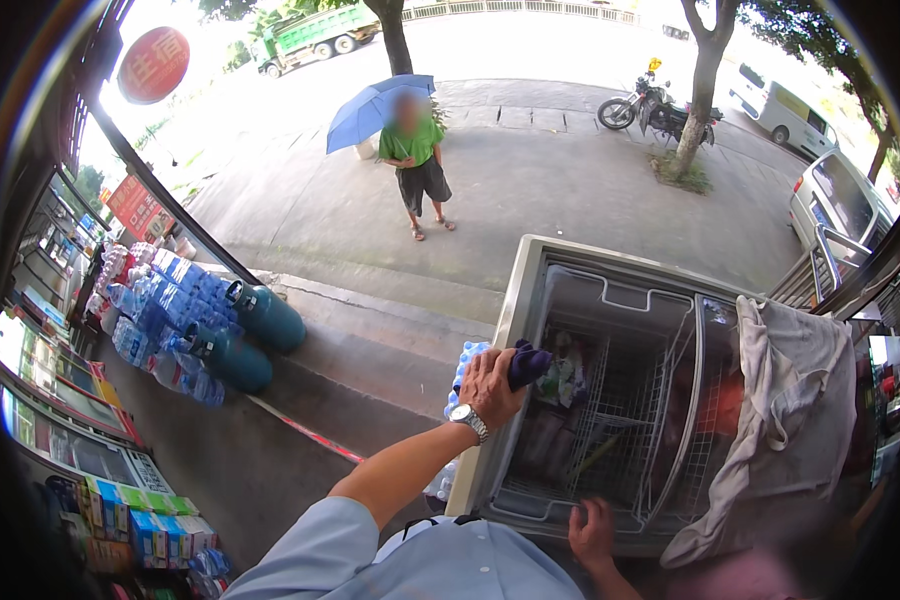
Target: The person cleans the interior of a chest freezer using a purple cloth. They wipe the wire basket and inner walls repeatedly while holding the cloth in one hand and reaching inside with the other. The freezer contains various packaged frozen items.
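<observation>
My left hand [493,386], with a metal watch on its wrist, grips a bunched dark purple cloth [529,365] at the left rim of a chest freezer [504,315]. My right hand [592,531] is at the freezer's near edge, holding nothing, its fingers slightly apart; whether it touches the rim I cannot tell. The sliding glass lid stands partly open, showing wire baskets [630,405] and packaged goods [566,375] inside. A greyish-white cloth [791,390] lies draped over the right part of the freezer.
Shrink-wrapped bottled water [187,289] and two teal gas cylinders [270,315] stand at the left, above cartons [161,536]. Steps [382,360] lead to the pavement, where a person [417,150] stands under a blue umbrella [371,112]. Blue-capped bottles [465,360] are beside the freezer.
</observation>
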Available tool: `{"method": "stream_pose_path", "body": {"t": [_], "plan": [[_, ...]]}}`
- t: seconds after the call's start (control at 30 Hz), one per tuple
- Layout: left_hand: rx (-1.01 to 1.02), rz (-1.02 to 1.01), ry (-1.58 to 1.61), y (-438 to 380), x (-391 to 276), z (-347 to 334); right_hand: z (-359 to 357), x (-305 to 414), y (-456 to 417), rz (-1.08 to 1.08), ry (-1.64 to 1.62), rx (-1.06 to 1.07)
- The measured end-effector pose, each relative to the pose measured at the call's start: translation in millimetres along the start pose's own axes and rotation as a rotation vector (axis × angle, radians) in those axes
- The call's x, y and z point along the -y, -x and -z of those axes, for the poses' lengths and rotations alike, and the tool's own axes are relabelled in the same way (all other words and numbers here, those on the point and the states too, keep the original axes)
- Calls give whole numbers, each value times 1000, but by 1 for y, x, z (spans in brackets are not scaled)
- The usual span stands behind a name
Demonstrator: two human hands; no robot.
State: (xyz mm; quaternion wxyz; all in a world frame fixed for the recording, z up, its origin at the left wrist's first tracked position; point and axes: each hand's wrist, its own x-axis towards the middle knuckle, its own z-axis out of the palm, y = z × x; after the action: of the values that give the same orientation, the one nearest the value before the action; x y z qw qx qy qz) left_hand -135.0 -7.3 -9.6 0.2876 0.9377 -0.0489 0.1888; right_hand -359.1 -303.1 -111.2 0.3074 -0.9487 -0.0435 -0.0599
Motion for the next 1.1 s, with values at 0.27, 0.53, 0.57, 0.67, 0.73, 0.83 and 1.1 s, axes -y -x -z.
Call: {"method": "stream_pose_path", "body": {"t": [0.27, 0.53, 0.57, 0.67, 0.73, 0.83, 1.1], "plan": [[6, -25, -9, 1, 3, -1, 5, 3, -7, -65, -60, -7], [-7, -32, -11, 2, 6, 0, 7, 45, -105, -444, -569, 36], [-7, -34, -14, 2, 5, 0, -12, 40, -116, -422, -672, 38], [-4, -57, -5, -2, -1, -5, -90, 15, -143, -565, -807, 24], [-7, -41, -25, 2, 5, -3, -125, 16, -156, -723, -933, 66], [-17, -42, -41, 2, 6, 1, -160, 12, -168, -902, -1143, 92], [-10, -73, -66, -2, 3, 0, -236, -46, -190, -971, -1540, 21]]}}
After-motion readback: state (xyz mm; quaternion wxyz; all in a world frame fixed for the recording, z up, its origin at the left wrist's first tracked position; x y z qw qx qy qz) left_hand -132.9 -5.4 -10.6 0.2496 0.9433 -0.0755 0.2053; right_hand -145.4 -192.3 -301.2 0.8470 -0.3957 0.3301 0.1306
